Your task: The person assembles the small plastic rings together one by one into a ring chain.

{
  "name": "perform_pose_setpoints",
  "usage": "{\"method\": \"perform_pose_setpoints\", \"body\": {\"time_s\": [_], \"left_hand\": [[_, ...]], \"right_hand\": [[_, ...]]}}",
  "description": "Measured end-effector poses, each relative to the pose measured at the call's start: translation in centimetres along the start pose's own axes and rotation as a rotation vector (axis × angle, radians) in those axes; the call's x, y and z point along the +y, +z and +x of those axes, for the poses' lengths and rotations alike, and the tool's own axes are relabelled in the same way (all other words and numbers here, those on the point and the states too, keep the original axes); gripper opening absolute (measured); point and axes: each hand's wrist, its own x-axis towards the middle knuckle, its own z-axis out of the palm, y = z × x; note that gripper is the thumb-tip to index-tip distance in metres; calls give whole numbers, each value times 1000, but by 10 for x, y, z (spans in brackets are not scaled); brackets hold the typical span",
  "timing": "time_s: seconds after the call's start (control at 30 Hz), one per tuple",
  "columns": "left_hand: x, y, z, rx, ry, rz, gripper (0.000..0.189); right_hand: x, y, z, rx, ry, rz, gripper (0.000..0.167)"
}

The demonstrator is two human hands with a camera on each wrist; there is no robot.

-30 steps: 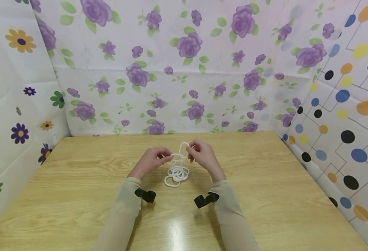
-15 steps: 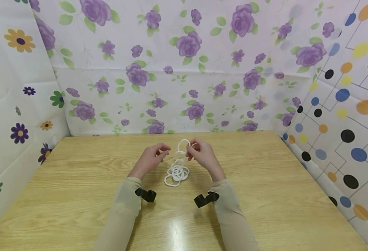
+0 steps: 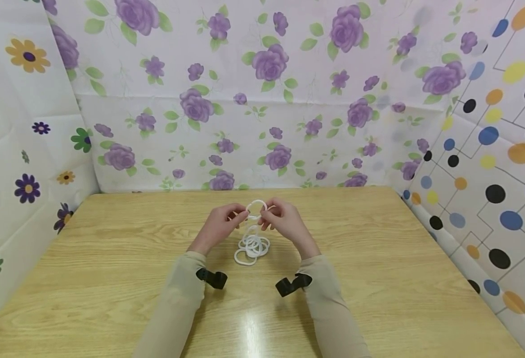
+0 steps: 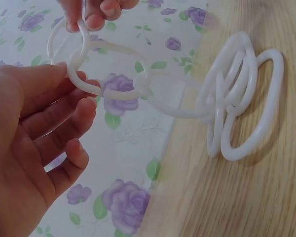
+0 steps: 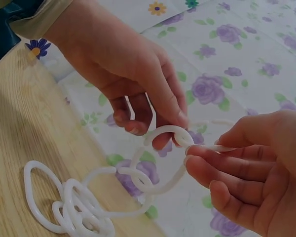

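A white chain of smooth oval links [image 3: 253, 246] lies partly heaped on the table, its upper end lifted between the two hands. My left hand [image 3: 221, 222] pinches the raised link [image 3: 257, 201] from the left with thumb and forefinger. From the right, my right hand [image 3: 286, 219] pinches the lifted end between thumb and fingers. In the left wrist view, linked loops [image 4: 123, 94] hang from the fingertips down to the heap [image 4: 274, 98]. The right wrist view shows both sets of fingertips close together at a link [image 5: 163, 129]; fingers partly cover where they grip.
The wooden table [image 3: 378, 278] reaches back to a sheet with purple flowers [image 3: 271, 64]. A flowered sheet [image 3: 29, 149] stands on the left and a dotted one [image 3: 490, 164] on the right. Black cameras are strapped to both wrists.
My left hand let go of the chain, moved away from it, then came back and now pinches the raised link. My right hand kept its hold and shifted slightly left.
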Motion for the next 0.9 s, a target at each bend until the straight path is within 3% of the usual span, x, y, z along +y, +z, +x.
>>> {"method": "perform_pose_setpoints", "body": {"time_s": [0.2,0.67,0.9], "left_hand": [[1,-1,-1,59,-14,-36,23],[0,-1,1,59,-39,-53,20],[-2,1,0,96,-78,-75,18]], "right_hand": [[3,2,0,-40,-22,-96,7],[1,2,-3,-92,-43,-178,8],[0,-9,-7,-78,-22,-223,13]]}}
